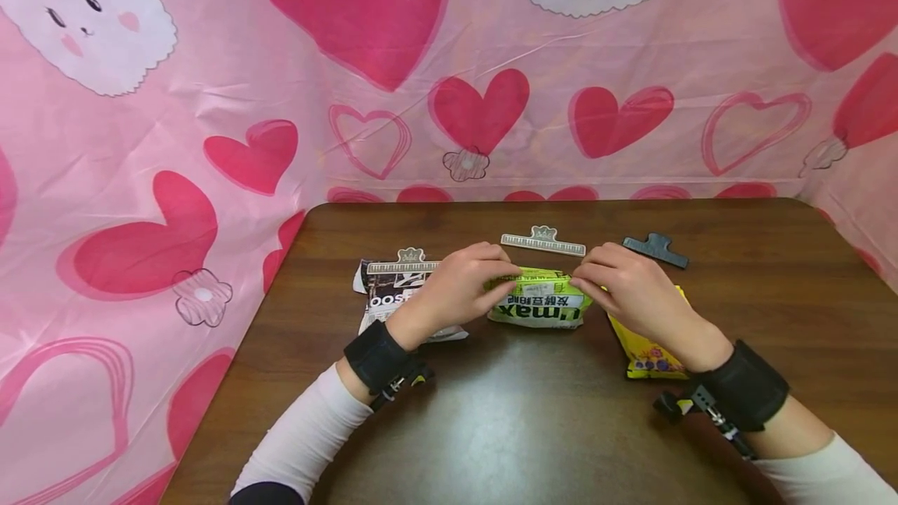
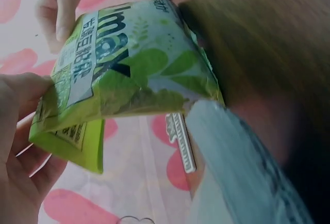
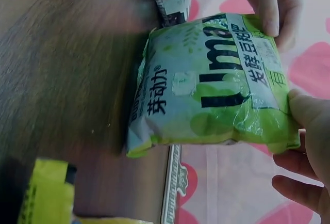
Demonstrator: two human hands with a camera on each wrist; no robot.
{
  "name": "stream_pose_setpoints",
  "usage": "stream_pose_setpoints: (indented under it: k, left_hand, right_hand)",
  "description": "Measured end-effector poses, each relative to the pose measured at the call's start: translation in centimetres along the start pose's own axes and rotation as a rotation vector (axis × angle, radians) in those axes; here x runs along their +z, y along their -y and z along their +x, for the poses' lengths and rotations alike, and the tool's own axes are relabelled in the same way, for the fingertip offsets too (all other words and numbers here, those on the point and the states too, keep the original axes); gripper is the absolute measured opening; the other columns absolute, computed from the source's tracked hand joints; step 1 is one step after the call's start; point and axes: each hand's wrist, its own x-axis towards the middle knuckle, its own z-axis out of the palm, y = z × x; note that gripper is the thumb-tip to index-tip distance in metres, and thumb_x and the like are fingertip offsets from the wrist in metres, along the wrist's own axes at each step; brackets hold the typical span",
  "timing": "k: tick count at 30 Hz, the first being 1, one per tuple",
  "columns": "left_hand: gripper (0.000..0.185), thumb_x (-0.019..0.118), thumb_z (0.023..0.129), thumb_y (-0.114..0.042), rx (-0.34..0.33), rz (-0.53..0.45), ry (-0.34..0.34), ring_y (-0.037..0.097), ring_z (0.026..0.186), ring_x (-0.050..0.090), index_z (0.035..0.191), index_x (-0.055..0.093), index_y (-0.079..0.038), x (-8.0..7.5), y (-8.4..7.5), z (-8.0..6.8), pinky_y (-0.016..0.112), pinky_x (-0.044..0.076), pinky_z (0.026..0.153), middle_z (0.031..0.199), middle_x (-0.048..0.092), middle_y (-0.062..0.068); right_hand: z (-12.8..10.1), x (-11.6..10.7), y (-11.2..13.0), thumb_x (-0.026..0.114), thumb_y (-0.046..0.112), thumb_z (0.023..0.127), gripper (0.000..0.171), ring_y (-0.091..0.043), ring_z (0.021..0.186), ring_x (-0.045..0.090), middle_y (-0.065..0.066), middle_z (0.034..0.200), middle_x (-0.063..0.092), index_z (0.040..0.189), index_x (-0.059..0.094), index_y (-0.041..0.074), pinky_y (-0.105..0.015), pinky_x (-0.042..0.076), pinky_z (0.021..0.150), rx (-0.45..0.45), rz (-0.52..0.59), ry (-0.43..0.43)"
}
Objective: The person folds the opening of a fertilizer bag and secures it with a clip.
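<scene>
A green and white plastic bag (image 1: 539,310) with "Umax" lettering stands on the table between both hands. My left hand (image 1: 463,287) pinches one top corner of it, thumb on the near side. At the opposite top corner, my right hand (image 1: 634,291) pinches the edge the same way. The left wrist view shows the bag's green top (image 2: 85,144) folded over away from the lettered front. In the right wrist view the printed front (image 3: 206,79) is plump and a little creased. A white ruler-like clip (image 1: 543,241) lies on the table behind the bag.
To the left, a black and white bag (image 1: 382,301) has another white clip (image 1: 401,266) across its top. A yellow bag (image 1: 648,349) lies partly under my right forearm. The dark clip (image 1: 657,249) is at the back right of the brown table (image 1: 449,427), before a pink heart-print cloth.
</scene>
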Motion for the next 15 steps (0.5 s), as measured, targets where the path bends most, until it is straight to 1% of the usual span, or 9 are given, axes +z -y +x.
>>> stream_pose_setpoints:
  k: [4, 8, 11, 15]
  left_hand:
    - [0.017, 0.069, 0.094, -0.024, -0.019, -0.008, 0.020, 0.008, 0.093, 0.063, 0.107, 0.076, -0.016, 0.3, -0.3, 0.3, 0.024, 0.053, 0.084, 0.096, 0.069, -0.006]
    - [0.017, 0.068, 0.095, -0.024, -0.046, -0.007, 0.032, 0.008, 0.091, 0.063, 0.107, 0.076, -0.016, 0.4, -0.4, 0.5, 0.024, 0.053, 0.083, 0.096, 0.069, -0.005]
    - [0.016, 0.067, 0.095, -0.023, -0.055, -0.010, 0.032, 0.008, 0.089, 0.063, 0.106, 0.076, -0.016, 0.5, -0.5, 0.6, 0.024, 0.053, 0.081, 0.095, 0.069, -0.005]
    - [0.017, 0.065, 0.097, -0.022, -0.066, -0.006, 0.036, 0.007, 0.085, 0.062, 0.106, 0.076, -0.015, 0.7, -0.5, 0.7, 0.024, 0.052, 0.079, 0.094, 0.070, -0.004]
  right_hand:
    - [0.5, 0.1, 0.5, 0.084, 0.013, 0.075, 0.020, -0.015, 0.085, 0.061, -0.001, 0.090, 0.069, 0.094, 0.076, 0.012, -0.036, 0.056, 0.074, -0.013, 0.044, 0.004]
    - [1.0, 0.4, 1.0, 0.084, 0.013, 0.076, 0.023, -0.014, 0.086, 0.063, 0.000, 0.093, 0.070, 0.098, 0.076, 0.012, -0.035, 0.057, 0.074, -0.023, 0.078, 0.000]
    - [1.5, 0.7, 1.4, 0.083, 0.013, 0.078, 0.023, -0.014, 0.087, 0.065, 0.001, 0.095, 0.072, 0.100, 0.076, 0.012, -0.035, 0.057, 0.075, -0.009, 0.120, -0.003]
    - [2.2, 0.9, 2.0, 0.080, 0.015, 0.082, 0.019, -0.013, 0.088, 0.067, 0.001, 0.096, 0.073, 0.100, 0.076, 0.013, -0.035, 0.057, 0.075, 0.038, 0.186, -0.002]
